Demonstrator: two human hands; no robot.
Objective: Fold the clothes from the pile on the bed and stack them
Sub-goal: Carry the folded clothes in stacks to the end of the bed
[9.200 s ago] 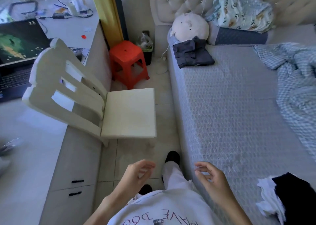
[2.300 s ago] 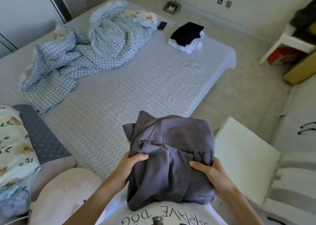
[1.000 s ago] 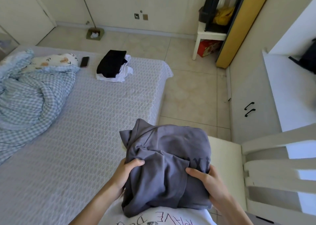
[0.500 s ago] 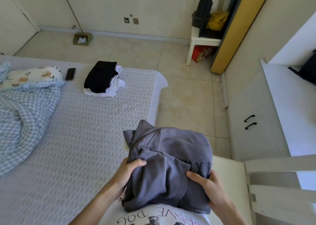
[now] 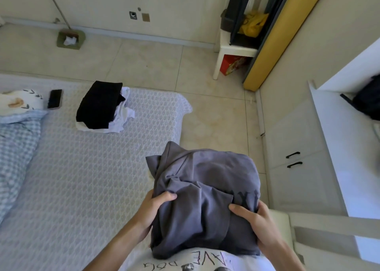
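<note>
I carry a bundle of dark grey clothes [image 5: 205, 190] in front of my chest, above the bed's right edge. My left hand [image 5: 153, 211] grips its left side with the thumb on top. My right hand [image 5: 254, 222] grips its right side, thumb pressed onto the cloth. On the far end of the bed [image 5: 86, 178] lies a stack with a folded black garment [image 5: 98, 104] on top of white garments [image 5: 121, 120].
A phone [image 5: 55, 98] and a patterned pillow [image 5: 19, 103] lie at the bed's far left, above a blue checked blanket [image 5: 14, 147]. A white chair [image 5: 320, 233] stands at my right, beside white cabinets [image 5: 298, 167]. Tiled floor [image 5: 216, 116] runs past the bed to a white stool [image 5: 232, 50].
My view has swung right along the bed while both hands keep the grey bundle; the black and white stack now sits nearer the upper left.
</note>
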